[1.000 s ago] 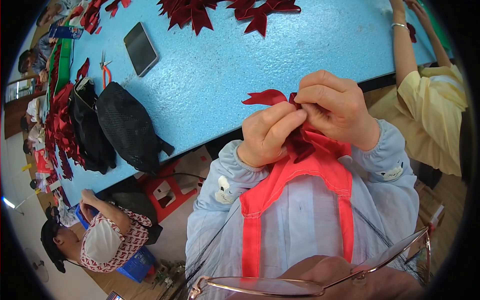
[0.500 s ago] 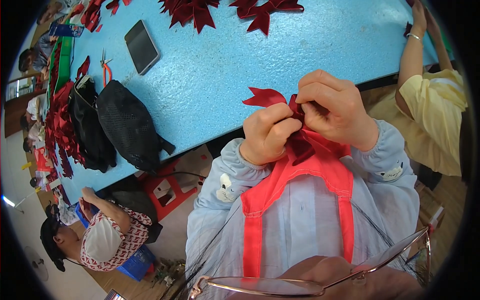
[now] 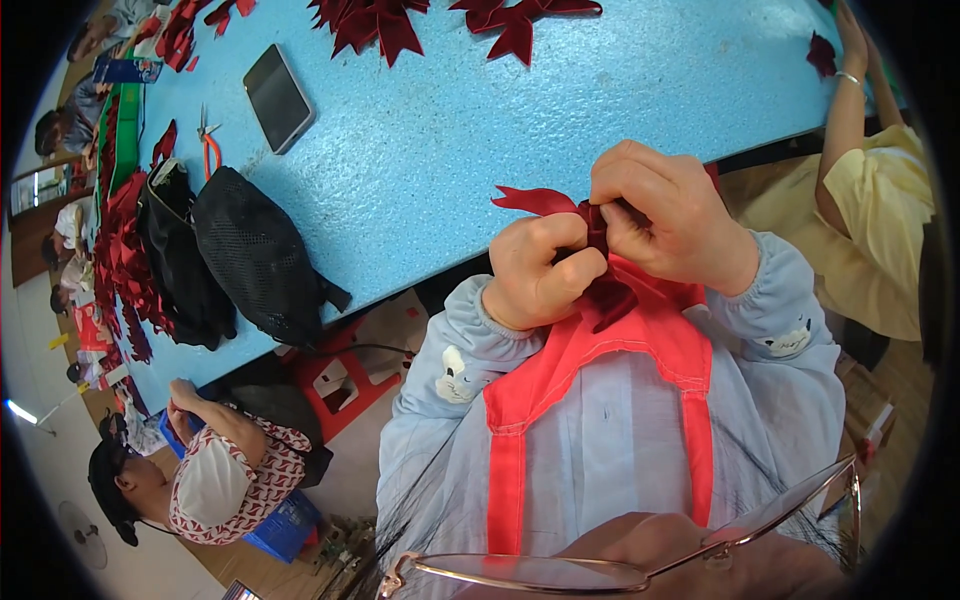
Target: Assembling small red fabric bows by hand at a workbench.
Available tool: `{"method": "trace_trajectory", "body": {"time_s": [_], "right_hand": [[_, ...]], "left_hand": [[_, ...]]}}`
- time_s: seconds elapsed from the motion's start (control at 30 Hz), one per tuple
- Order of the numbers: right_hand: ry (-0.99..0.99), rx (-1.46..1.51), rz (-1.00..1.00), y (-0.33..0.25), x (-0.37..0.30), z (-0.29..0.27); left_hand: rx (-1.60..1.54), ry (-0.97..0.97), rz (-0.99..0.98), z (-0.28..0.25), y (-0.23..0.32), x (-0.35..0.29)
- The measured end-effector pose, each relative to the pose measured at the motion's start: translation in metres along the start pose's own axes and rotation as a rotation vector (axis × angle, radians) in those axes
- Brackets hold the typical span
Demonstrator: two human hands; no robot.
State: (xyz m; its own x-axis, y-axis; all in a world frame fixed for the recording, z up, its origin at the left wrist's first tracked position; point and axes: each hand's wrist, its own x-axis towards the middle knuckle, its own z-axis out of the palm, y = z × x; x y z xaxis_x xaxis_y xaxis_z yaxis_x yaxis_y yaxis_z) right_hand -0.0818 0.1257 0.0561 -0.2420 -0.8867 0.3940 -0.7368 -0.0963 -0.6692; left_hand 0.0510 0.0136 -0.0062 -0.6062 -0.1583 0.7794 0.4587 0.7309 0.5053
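Observation:
A dark red velvet ribbon bow (image 3: 598, 228) is held up in front of my red apron (image 3: 640, 340), near the table's front edge. My left hand (image 3: 545, 268) pinches it from the left, fingers curled tightly. On the other side my right hand (image 3: 665, 215) grips the bow's upper middle between thumb and bent fingers. One ribbon tail sticks out to the left above my left hand, and another part hangs below between my wrists. The bow's centre is mostly covered by my fingers.
On the blue table (image 3: 420, 150) lie a phone (image 3: 279, 98), red-handled scissors or snips (image 3: 210, 145), two black pouches (image 3: 258, 250) and a heap of red ribbons (image 3: 122, 250). More velvet bows (image 3: 375, 25) lie at the far edge. Co-workers sit left and right (image 3: 875, 190).
Both hands stay on the bow with only small finger shifts; the left-pointing ribbon tail has turned slightly lower and flatter. The co-worker at right has moved their arm a little.

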Motion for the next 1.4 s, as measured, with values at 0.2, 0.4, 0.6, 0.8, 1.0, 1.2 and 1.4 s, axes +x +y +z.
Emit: {"method": "trace_trajectory", "body": {"time_s": [0.2,0.4,0.6,0.8,1.0,1.2,1.4], "right_hand": [[0.018,0.006,-0.015,-0.001,0.002,-0.001],[-0.032,0.030,0.001,-0.001,0.000,-0.001],[-0.002,-0.001,-0.005,0.001,-0.002,0.001],[-0.057,0.124,-0.042,0.009,0.000,-0.006],[-0.160,0.338,0.239,0.011,0.002,-0.035],[-0.183,0.414,0.303,0.002,-0.005,-0.026],[0.037,0.420,0.201,0.002,-0.015,0.000]], "left_hand": [[0.093,0.098,-0.056,0.006,0.005,0.007],[0.120,0.120,-0.097,0.005,0.007,0.005],[0.080,0.085,-0.070,0.003,0.008,0.005],[0.071,0.058,-0.032,0.000,0.009,-0.002],[-0.015,0.122,-0.092,0.000,0.009,-0.006],[-0.017,0.167,-0.152,0.005,0.011,-0.002],[-0.057,0.182,-0.153,0.014,0.009,-0.007]]}}
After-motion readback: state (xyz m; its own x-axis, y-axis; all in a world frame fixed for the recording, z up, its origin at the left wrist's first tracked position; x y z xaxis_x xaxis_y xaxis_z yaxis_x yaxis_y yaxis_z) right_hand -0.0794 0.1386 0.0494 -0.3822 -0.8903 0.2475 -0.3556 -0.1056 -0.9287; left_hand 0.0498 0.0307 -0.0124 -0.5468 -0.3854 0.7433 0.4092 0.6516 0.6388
